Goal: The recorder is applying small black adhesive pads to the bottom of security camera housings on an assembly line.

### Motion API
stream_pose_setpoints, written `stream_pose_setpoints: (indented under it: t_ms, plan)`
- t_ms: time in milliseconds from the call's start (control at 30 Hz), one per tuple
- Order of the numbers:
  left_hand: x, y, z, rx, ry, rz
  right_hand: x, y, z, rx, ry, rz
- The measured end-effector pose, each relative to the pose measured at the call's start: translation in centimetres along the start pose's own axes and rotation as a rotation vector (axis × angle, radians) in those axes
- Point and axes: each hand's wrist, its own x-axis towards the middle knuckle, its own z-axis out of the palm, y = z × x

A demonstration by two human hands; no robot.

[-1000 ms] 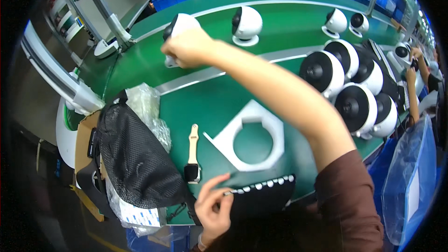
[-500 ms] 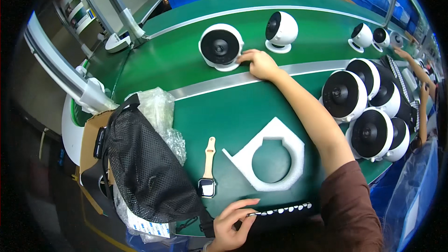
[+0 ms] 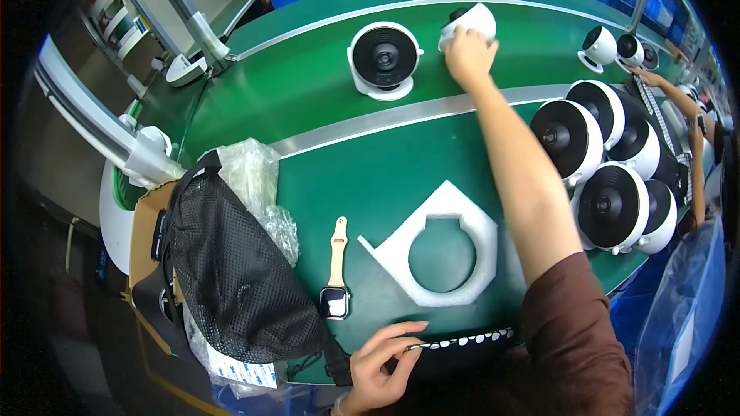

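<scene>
Beyond the white foam frame (image 3: 484,258), my right hand (image 3: 470,60) grips the tilted white device (image 3: 482,21), fingers closed over its shell; I cannot tell whether its base touches the green surface. Another white device (image 3: 383,56) stands beyond the frame and left, black face toward me. On the frame's near side, my left hand (image 3: 383,366) pinches the black strip (image 3: 461,342) with white dots. A watch (image 3: 334,302) lies left of the frame.
</scene>
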Motion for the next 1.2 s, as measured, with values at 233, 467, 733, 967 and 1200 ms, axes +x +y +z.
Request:
stream_pose_setpoints:
  t_ms: [233,467,733,967,1200]
  plan:
    - [-0.2,-0.8,-0.8,0.013,-0.057,0.063,3.4,-3.8,-14.5,0.803,0.366,0.172]
    - [0.4,-0.1,0.4,-0.023,-0.039,0.12,-1.9,-2.5,-29.7,1.184,-0.18,-0.195]
    - [-0.5,-0.3,0.5,-0.031,0.006,0.176,-12.3,-4.5,-27.1,0.659,-0.175,-1.252]
    - [-0.7,-0.4,0.9,-0.078,-0.033,0.131,-13.1,-5.4,-26.3,0.492,-0.178,-1.352]
    - [-0.4,0.8,2.0,-0.085,0.031,0.136,-12.5,-2.9,-27.3,0.778,0.047,-1.116]
